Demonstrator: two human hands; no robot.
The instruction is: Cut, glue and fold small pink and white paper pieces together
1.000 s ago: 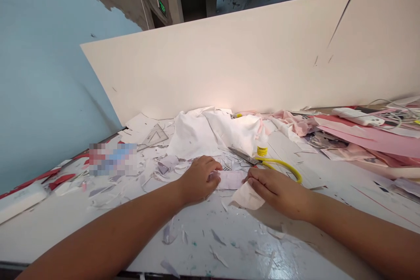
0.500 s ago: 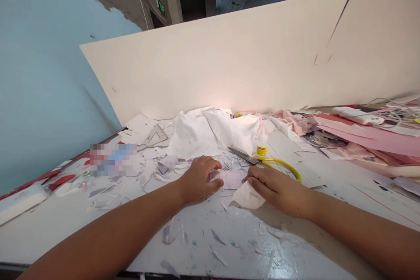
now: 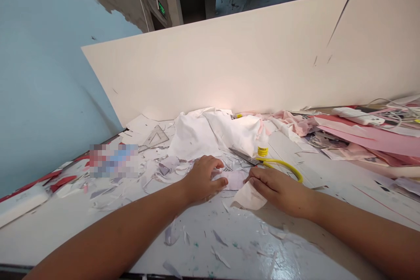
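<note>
Left hand [image 3: 205, 179] lies pressed on pale pink paper strip [image 3: 234, 180], fingers curled over its left end, sitting slightly further onto strip than half a second back. Right hand's [image 3: 278, 192] fingertips at strip's right end, white paper scrap [image 3: 248, 197] under them; can't tell if actually gripping. Strip sits on table [image 3: 59, 223] among paper scraps [image 3: 108, 201]. Just beyond: yellow-handled scissors [image 3: 282, 167], glue bottle [image 3: 263, 145], white cloth [image 3: 210, 133]. Blurred patch [image 3: 113, 160] at left, can't make out.

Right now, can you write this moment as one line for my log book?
left hand: on pale pink paper | right hand: on white paper | nearby: yellow-handled scissors
</note>
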